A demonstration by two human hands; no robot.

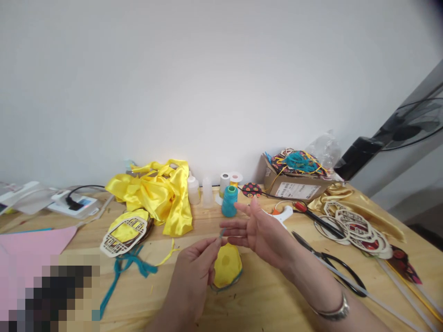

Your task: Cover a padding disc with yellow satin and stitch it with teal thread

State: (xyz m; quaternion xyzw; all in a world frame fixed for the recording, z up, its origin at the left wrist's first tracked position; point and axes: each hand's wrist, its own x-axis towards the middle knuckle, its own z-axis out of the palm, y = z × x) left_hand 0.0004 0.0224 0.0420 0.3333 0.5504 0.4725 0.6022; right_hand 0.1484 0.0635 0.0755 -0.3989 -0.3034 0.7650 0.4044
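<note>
My left hand [202, 260] is closed in a pinch on a thin teal cord [222, 234], whose short end rises above the fingertips. Facing it, my right hand [258, 233] is open, its fingers stretched out close to the cord. Whether those fingers touch the cord I cannot tell. Below and between the hands lies a yellow fabric piece [227, 265] with rounded corners and teal cord along its lower edge, partly hidden by my left hand. A teal thread spool [230, 203] stands just behind my right fingertips.
At left are yellow satin [155, 193], a stack of wooden lattice frames [124, 235] and teal strips [131, 265]. On the right lie black scissors [332, 265], a white glue gun [285, 214] and more lattice frames [360, 228]. A cardboard box [294, 186] and bottles [194, 190] stand behind.
</note>
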